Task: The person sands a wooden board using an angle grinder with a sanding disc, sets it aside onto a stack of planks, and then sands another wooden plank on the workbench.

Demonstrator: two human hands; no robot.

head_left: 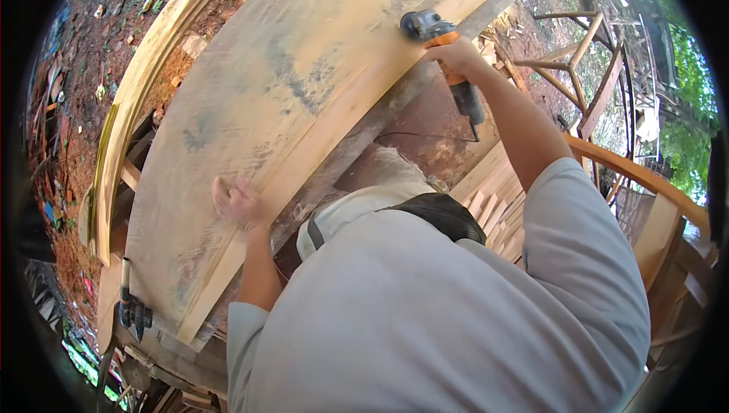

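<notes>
An orange and black angle grinder [454, 77] is in my right hand [454, 57], which is wrapped round its body. The tool's round head lies over a long pale wooden board [330, 124], near the board's upper right part. That board runs diagonally along the edge of a broad, dusty work surface [250, 71]. Lower down, my left hand [239, 204] rests at the board's far edge, with its fingers apart and nothing held in them. The grinder's cord hangs from its lower end. The disc's contact with the wood is too blurred to tell.
A curved wooden piece [125, 124] stands beyond the surface on the left. Dark clamp-like tools [135, 313] sit at the lower left edge. Stacked wooden strips [497, 212] lie by my right side, with a wooden frame [573, 67] and a curved rail [645, 177] further right.
</notes>
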